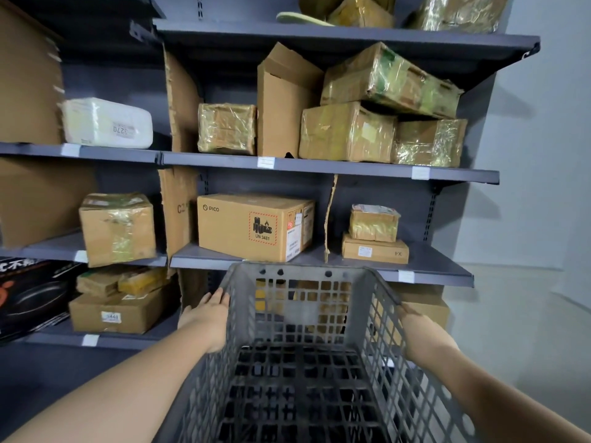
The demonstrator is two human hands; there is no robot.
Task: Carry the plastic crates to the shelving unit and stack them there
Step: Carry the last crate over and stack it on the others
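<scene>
Grey lattice-walled plastic crate (303, 346) held between both hands.

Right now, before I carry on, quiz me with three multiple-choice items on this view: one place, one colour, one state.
1. Where does the PICO box sit?
A. top shelf
B. shelf just above the crate's far rim
C. floor

2. What colour is the crate?
A. grey
B. red
C. yellow

3. How is the crate held?
A. one hand
B. both hands on its side walls
C. not held

Answers:
1 B, its shelf edge runs just behind the rim.
2 A, the lattice walls are grey.
3 B, left hand and right hand press opposite walls.
</scene>
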